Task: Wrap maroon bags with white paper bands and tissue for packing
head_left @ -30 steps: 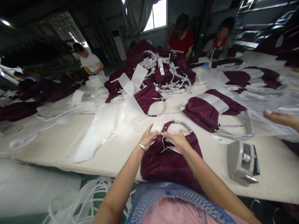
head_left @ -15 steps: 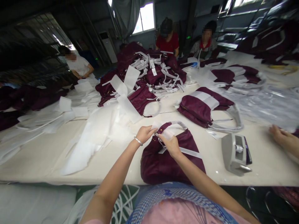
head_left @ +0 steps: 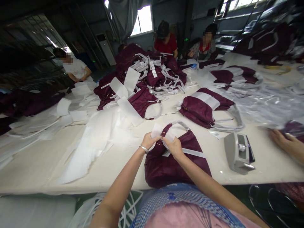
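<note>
A maroon handbag [head_left: 175, 171] lies on the table right in front of me, its strap wrapped in white and pointing away from me. My left hand [head_left: 149, 142] is closed at the strap's left base, pinching a small white wrapping sheet [head_left: 156, 129] there. From the other side my right hand [head_left: 174, 147] pinches the same sheet by the strap's metal hardware. The fingertips of both hands nearly meet over the strap base. A pale band [head_left: 193, 153] crosses the bag's body.
To the right stands a grey tape dispenser [head_left: 235, 153], with another person's hand [head_left: 283, 142] beyond it. A second wrapped handbag [head_left: 197, 109] lies behind. White foam sheets [head_left: 87, 142] spread leftward, and maroon bags [head_left: 142, 69] pile up at the back. Several co-workers stand across the table.
My left hand has moved slightly right and down, closer to my right hand. More of the white sheet now shows above the left hand. The other person's hand at right has shifted slightly left.
</note>
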`<action>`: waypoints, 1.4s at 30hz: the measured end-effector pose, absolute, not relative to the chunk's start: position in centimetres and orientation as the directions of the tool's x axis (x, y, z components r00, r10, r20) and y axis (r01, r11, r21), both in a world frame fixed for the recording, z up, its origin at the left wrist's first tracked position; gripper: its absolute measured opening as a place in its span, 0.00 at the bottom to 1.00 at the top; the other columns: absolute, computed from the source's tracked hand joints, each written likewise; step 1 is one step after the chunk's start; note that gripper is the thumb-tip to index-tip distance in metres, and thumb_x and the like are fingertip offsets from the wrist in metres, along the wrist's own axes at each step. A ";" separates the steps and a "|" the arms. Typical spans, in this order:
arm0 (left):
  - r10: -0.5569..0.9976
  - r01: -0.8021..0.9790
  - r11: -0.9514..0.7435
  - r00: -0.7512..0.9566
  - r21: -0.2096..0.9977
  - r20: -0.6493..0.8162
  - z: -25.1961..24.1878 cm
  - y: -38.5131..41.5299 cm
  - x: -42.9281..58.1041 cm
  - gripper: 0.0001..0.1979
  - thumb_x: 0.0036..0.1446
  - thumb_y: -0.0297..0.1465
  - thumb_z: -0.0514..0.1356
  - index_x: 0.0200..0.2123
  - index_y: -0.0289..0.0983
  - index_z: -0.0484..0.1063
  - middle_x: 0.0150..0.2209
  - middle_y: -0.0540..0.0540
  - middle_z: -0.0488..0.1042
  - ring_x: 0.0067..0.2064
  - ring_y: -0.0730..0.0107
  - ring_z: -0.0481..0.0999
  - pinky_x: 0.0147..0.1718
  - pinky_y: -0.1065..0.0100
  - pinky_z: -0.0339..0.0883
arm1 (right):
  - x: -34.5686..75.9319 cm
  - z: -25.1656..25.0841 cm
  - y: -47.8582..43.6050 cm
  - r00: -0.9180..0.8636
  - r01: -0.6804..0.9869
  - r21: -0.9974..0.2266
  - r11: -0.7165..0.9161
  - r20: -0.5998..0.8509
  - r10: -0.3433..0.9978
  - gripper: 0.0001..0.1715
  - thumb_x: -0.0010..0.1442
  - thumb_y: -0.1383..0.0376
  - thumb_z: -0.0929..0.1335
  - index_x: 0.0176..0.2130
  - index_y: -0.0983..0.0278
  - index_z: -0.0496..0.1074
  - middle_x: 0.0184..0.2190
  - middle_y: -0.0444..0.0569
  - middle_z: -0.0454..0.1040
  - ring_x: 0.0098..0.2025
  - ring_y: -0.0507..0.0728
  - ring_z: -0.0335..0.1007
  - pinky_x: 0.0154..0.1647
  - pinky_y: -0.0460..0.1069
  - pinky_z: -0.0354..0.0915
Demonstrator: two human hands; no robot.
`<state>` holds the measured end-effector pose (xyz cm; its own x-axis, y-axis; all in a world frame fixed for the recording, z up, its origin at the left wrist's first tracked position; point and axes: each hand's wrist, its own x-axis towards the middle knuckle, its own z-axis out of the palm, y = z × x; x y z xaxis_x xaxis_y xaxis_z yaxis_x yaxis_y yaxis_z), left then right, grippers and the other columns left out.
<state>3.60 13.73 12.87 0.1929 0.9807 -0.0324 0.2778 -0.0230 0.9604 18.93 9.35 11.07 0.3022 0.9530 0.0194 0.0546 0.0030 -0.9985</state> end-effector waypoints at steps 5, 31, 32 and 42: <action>0.999 0.392 -0.047 0.027 0.919 0.040 13.1 12.2 5.2 0.13 0.50 0.39 0.65 0.33 0.35 0.78 0.30 0.48 0.79 0.32 0.66 0.74 0.34 0.67 0.67 | 18.0 11.8 8.9 0.304 -0.188 -0.981 -0.053 -0.109 0.946 0.25 0.49 0.53 0.74 0.43 0.64 0.76 0.43 0.52 0.80 0.45 0.64 0.75 0.49 0.59 0.70; 0.988 0.408 -0.070 -0.099 0.911 0.120 13.6 7.6 6.8 0.12 0.57 0.38 0.59 0.37 0.36 0.77 0.33 0.46 0.78 0.35 0.64 0.75 0.37 0.67 0.65 | 18.5 11.8 9.5 0.196 -0.177 -0.979 -0.097 -0.131 0.972 0.21 0.52 0.47 0.72 0.30 0.59 0.64 0.15 0.35 0.64 0.14 0.50 0.61 0.15 0.45 0.58; 0.988 0.430 -0.066 -0.100 0.901 0.120 13.5 7.6 6.7 0.12 0.58 0.37 0.57 0.35 0.36 0.77 0.30 0.47 0.77 0.33 0.65 0.74 0.36 0.67 0.65 | 18.8 11.8 9.5 0.177 -0.168 -0.981 -0.100 -0.130 0.976 0.22 0.51 0.47 0.73 0.30 0.59 0.64 0.15 0.35 0.64 0.14 0.50 0.61 0.15 0.45 0.59; 0.986 0.466 -0.070 -0.100 0.882 0.131 12.7 8.2 6.9 0.11 0.59 0.33 0.56 0.38 0.37 0.79 0.31 0.47 0.79 0.33 0.63 0.76 0.36 0.67 0.68 | 20.0 11.5 10.7 0.048 -0.145 -0.983 -0.109 -0.118 0.992 0.21 0.54 0.45 0.70 0.30 0.59 0.66 0.11 0.34 0.61 0.13 0.50 0.57 0.15 0.46 0.54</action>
<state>6.87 8.17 12.74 -0.0999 0.9864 0.1308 0.4661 -0.0698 0.8820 20.02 10.75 11.49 0.0483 0.9919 -0.1175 -0.1451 -0.1094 -0.9833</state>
